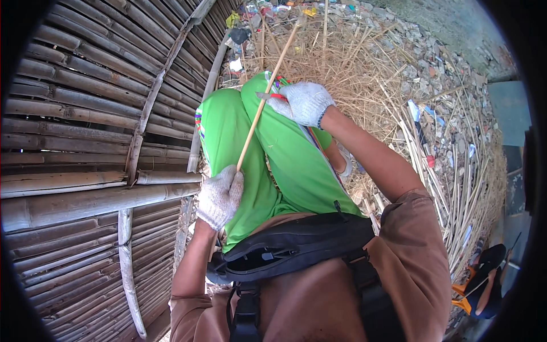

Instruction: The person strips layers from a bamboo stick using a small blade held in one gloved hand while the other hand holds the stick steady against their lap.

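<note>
A long, thin bamboo stick (254, 124) slants up and away over my knees, which are in green trousers (228, 122). Its near end is gripped by my left hand (220, 196), in a white knitted glove, fingers closed round it. My right hand (306, 104), gloved the same way, is closed on a small knife (276, 97) with a red handle. The short blade lies against the stick about halfway along. Part of the handle is hidden inside the right glove.
A bamboo slat wall (74, 108) stands close on my left. Straw-like shavings (336, 62) cover the rubble ground ahead. Long split bamboo strips (450, 199) lie to my right. A black waist bag (302, 236) crosses my lap. Another person (489, 279) is partly visible at lower right.
</note>
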A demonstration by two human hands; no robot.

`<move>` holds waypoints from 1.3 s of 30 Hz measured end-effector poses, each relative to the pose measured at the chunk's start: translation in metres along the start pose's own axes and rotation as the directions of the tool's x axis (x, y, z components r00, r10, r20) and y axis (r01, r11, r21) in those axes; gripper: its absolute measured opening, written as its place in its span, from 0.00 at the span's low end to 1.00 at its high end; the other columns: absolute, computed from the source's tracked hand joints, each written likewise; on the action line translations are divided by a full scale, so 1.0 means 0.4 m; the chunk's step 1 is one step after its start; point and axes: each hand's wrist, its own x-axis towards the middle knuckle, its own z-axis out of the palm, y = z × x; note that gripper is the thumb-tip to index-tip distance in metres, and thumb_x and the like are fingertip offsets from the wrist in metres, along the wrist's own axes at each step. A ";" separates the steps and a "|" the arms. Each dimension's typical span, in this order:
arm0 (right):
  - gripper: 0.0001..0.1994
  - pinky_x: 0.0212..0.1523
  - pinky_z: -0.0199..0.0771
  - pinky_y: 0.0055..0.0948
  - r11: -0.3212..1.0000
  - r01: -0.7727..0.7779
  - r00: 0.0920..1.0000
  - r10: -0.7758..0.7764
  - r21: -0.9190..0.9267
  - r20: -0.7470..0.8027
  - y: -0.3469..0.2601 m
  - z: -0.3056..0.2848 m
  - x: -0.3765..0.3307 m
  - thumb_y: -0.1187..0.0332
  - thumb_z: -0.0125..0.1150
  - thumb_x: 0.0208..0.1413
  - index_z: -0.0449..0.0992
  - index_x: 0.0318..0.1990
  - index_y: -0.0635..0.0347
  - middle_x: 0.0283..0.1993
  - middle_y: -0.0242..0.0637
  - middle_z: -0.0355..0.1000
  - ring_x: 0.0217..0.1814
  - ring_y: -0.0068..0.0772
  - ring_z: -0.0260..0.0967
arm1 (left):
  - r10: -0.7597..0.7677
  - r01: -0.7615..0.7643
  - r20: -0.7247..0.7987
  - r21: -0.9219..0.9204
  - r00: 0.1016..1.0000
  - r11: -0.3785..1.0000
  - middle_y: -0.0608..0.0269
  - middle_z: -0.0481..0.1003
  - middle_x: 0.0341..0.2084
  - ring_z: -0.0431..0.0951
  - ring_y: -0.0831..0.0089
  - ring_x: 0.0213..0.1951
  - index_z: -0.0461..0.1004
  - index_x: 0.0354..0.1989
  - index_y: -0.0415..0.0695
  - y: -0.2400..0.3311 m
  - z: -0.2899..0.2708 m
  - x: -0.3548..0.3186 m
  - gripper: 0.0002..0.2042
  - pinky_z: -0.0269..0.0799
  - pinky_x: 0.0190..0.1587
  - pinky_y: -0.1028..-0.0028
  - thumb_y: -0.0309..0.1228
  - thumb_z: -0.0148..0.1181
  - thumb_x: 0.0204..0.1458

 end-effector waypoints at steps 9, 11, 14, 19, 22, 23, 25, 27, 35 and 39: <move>0.40 0.46 0.85 0.61 1.000 -0.017 0.999 0.018 0.025 -0.036 -0.024 -0.012 -0.016 0.24 0.38 0.69 0.89 0.47 0.45 0.41 0.58 0.84 0.43 0.62 0.85 | -0.006 0.008 -0.013 0.151 1.000 0.989 0.41 0.78 0.26 0.82 0.41 0.30 0.78 0.44 0.40 0.025 -0.035 -0.084 0.07 0.77 0.33 0.52 0.31 0.59 0.69; 0.40 0.46 0.85 0.60 1.000 0.003 0.998 -0.002 0.021 -0.067 -0.020 -0.004 -0.016 0.24 0.38 0.68 0.89 0.47 0.45 0.41 0.56 0.85 0.43 0.62 0.85 | -0.022 0.023 -0.009 0.156 1.000 0.988 0.42 0.77 0.26 0.81 0.42 0.30 0.78 0.44 0.41 0.021 -0.041 -0.111 0.06 0.76 0.33 0.53 0.30 0.59 0.69; 0.39 0.46 0.85 0.60 1.000 -0.020 0.998 0.021 0.018 -0.060 -0.024 -0.003 -0.015 0.24 0.39 0.69 0.89 0.46 0.45 0.40 0.54 0.85 0.43 0.61 0.85 | -0.057 0.053 0.019 0.183 0.998 0.982 0.42 0.77 0.26 0.81 0.42 0.29 0.78 0.44 0.41 0.024 -0.066 -0.166 0.06 0.76 0.33 0.53 0.29 0.58 0.69; 0.40 0.46 0.85 0.59 0.999 0.009 0.995 -0.005 0.042 -0.103 -0.017 0.006 -0.017 0.25 0.40 0.69 0.88 0.43 0.49 0.40 0.55 0.85 0.43 0.61 0.85 | -0.072 0.064 0.022 0.256 0.997 0.965 0.45 0.78 0.25 0.82 0.44 0.29 0.79 0.44 0.42 -0.002 -0.093 -0.288 0.04 0.76 0.33 0.52 0.28 0.60 0.68; 0.40 0.47 0.85 0.59 1.000 -0.022 0.997 0.022 0.010 -0.075 -0.026 0.004 -0.022 0.24 0.40 0.69 0.88 0.43 0.51 0.41 0.56 0.85 0.43 0.62 0.85 | -0.057 0.059 -0.017 0.248 0.998 0.967 0.48 0.78 0.24 0.81 0.45 0.26 0.79 0.45 0.42 -0.009 -0.111 -0.354 0.04 0.76 0.31 0.53 0.27 0.61 0.67; 0.41 0.47 0.85 0.60 1.000 -0.015 0.994 0.016 0.014 -0.108 -0.009 0.020 -0.020 0.24 0.40 0.68 0.88 0.43 0.51 0.41 0.56 0.85 0.43 0.62 0.84 | -0.079 0.076 0.002 0.223 0.997 0.972 0.49 0.79 0.23 0.81 0.46 0.24 0.79 0.44 0.43 -0.022 -0.119 -0.377 0.03 0.76 0.29 0.53 0.27 0.62 0.66; 0.41 0.47 0.85 0.60 1.000 -0.005 0.990 0.009 0.029 -0.137 -0.008 0.028 -0.018 0.24 0.40 0.68 0.88 0.43 0.51 0.42 0.56 0.85 0.43 0.63 0.84 | -0.070 0.063 0.017 0.277 0.997 0.959 0.49 0.78 0.23 0.81 0.46 0.24 0.79 0.45 0.43 -0.041 -0.135 -0.428 0.04 0.76 0.29 0.52 0.27 0.63 0.65; 0.40 0.47 0.85 0.60 0.999 -0.014 0.991 0.020 0.050 -0.132 -0.023 0.012 -0.029 0.25 0.40 0.69 0.88 0.43 0.49 0.42 0.56 0.85 0.44 0.63 0.84 | -0.086 0.065 0.048 0.326 0.995 0.943 0.49 0.78 0.22 0.81 0.46 0.24 0.79 0.46 0.43 -0.070 -0.152 -0.482 0.06 0.76 0.28 0.52 0.27 0.64 0.63; 0.30 0.49 0.83 0.60 1.000 0.012 0.996 -0.010 0.016 -0.088 -0.053 -0.015 -0.047 0.33 0.47 0.70 0.84 0.46 0.48 0.44 0.49 0.85 0.47 0.59 0.84 | -0.050 0.034 0.029 0.418 0.998 0.908 0.51 0.76 0.21 0.79 0.46 0.22 0.78 0.46 0.43 -0.146 -0.149 -0.557 0.05 0.75 0.26 0.51 0.28 0.63 0.65; 0.30 0.47 0.83 0.60 0.999 0.035 0.991 -0.034 0.004 -0.126 -0.045 -0.001 -0.047 0.33 0.48 0.70 0.83 0.47 0.48 0.43 0.50 0.85 0.45 0.59 0.84 | -0.072 0.049 0.051 0.365 0.996 0.930 0.51 0.77 0.21 0.80 0.47 0.22 0.79 0.47 0.44 -0.156 -0.135 -0.580 0.06 0.74 0.27 0.52 0.30 0.62 0.66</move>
